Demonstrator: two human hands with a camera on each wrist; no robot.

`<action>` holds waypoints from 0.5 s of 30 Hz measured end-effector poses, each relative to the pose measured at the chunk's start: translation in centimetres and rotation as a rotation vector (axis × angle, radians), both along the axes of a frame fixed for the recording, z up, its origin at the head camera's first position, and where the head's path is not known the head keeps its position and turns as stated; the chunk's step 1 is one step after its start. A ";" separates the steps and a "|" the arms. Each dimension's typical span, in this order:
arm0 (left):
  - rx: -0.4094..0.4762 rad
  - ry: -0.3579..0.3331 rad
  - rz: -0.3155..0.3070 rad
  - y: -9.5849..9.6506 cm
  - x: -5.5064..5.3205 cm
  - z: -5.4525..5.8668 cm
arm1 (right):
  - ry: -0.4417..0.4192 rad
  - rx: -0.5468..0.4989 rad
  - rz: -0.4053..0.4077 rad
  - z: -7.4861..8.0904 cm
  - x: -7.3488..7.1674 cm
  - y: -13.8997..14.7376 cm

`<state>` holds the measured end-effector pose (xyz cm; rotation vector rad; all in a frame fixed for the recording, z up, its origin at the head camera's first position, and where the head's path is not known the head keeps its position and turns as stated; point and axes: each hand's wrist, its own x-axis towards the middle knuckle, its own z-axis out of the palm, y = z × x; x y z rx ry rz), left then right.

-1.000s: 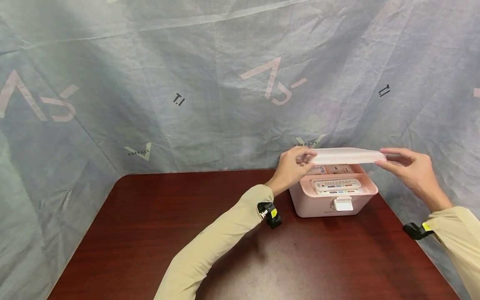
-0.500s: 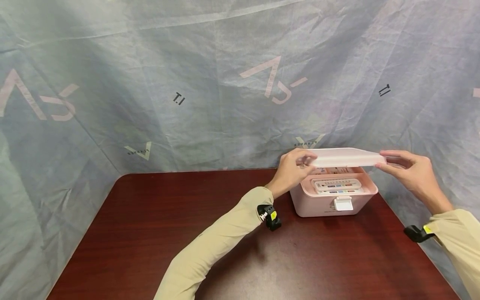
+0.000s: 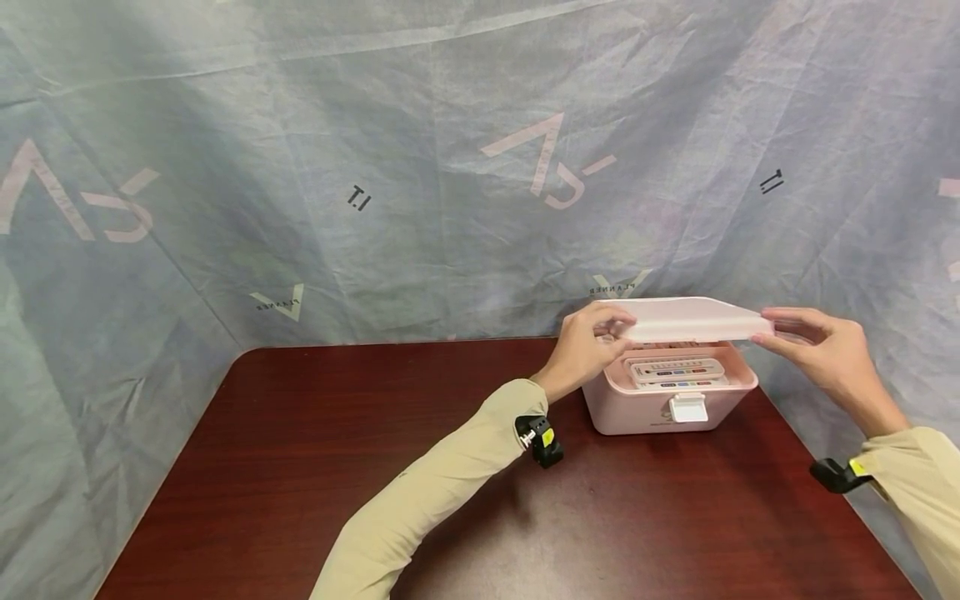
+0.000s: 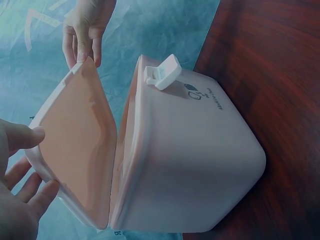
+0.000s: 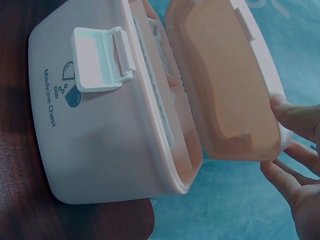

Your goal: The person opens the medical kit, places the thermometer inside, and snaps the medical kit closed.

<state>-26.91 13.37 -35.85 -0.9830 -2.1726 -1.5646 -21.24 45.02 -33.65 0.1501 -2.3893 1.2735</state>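
A pale pink medicine chest [image 3: 637, 414] stands at the table's back right, its hinged lid [image 3: 686, 320] raised partway over it. My left hand [image 3: 588, 346] pinches the lid's left corner between thumb and fingers. At the opposite corner my right hand [image 3: 825, 350] holds the lid the same way, thumb on the near edge, as the right wrist view also shows. The white latch [image 5: 97, 59] on the chest's front hangs flipped outward. Inside, a flat white packet with printed marks [image 3: 675, 369] lies in the front compartment; the lid hides most of the rear one.
The dark red wooden table [image 3: 337, 433] spreads to the left and front of the chest. A grey printed cloth [image 3: 420, 167] hangs right behind the table and along both sides. The table's right edge runs close beside the chest.
The lid has tilted forward and down a little, covering more of the rear compartment. Both hands have moved slightly lower with it, keeping their hold on its corners.
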 end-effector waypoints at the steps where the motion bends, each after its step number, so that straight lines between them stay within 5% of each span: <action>1: -0.005 0.004 0.001 0.0 0.0 0.0 | 0.003 -0.003 0.001 0.0 0.0 0.0; 15: -0.008 -0.003 -0.012 0.1 0.5 -0.6 | -0.001 0.002 -0.006 -0.8 0.5 0.0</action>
